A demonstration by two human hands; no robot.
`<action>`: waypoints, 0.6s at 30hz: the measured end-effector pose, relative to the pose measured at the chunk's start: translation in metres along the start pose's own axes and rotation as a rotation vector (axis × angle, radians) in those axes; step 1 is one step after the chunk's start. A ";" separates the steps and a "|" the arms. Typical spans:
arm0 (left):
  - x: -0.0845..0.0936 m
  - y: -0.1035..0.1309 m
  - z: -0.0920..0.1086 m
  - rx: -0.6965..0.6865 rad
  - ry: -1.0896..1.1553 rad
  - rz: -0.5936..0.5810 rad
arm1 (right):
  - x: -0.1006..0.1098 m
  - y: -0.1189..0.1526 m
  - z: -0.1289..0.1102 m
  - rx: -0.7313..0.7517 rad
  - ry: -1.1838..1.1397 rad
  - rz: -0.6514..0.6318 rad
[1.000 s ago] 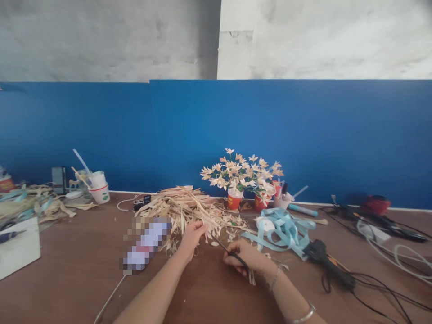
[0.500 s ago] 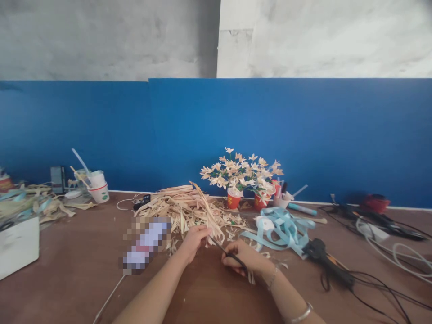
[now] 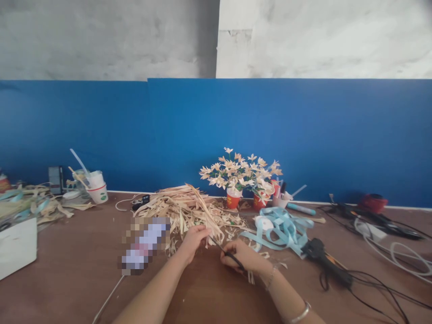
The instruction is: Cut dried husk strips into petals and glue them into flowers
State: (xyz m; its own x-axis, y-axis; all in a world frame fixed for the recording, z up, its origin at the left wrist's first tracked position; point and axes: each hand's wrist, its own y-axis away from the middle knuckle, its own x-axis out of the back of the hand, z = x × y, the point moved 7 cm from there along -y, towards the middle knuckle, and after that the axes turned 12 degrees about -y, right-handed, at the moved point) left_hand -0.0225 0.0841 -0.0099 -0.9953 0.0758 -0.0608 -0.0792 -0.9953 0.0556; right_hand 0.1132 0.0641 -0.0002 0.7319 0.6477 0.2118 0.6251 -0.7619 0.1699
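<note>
My left hand (image 3: 193, 243) pinches a dried corn husk (image 3: 206, 210), pale and long, its narrow end pointing up and away from me. My right hand (image 3: 241, 257) is closed around dark-handled scissors (image 3: 235, 260). Their blades point left towards the husk near my left fingertips; whether they touch it I cannot tell. Behind my hands lies a pile of dried husks (image 3: 168, 202), with small scraps scattered around it. Pale scraps (image 3: 250, 277) hang or lie just below my right hand.
Husk flowers (image 3: 232, 168) stand in red cups (image 3: 233, 200) by the blue partition (image 3: 168, 126). Light-blue ribbon (image 3: 286, 229) and a black glue gun (image 3: 327, 263) with cables lie to the right. A pixelated phone-like object (image 3: 145, 246) and a white cup (image 3: 97, 193) are left.
The husk's upper end has shifted slightly lower and the scissors have tilted a little. Both hands stay in nearly the same place; the whole view has moved slightly left.
</note>
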 end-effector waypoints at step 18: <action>0.000 -0.002 -0.002 -0.015 -0.041 0.040 | 0.001 0.001 -0.003 -0.030 -0.003 0.017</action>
State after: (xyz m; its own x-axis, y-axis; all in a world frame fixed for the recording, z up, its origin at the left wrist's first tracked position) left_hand -0.0219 0.0858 -0.0120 -0.9991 0.0385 -0.0181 -0.0393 -0.9983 0.0426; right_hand 0.1137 0.0636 0.0029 0.7432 0.6346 0.2118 0.6042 -0.7727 0.1948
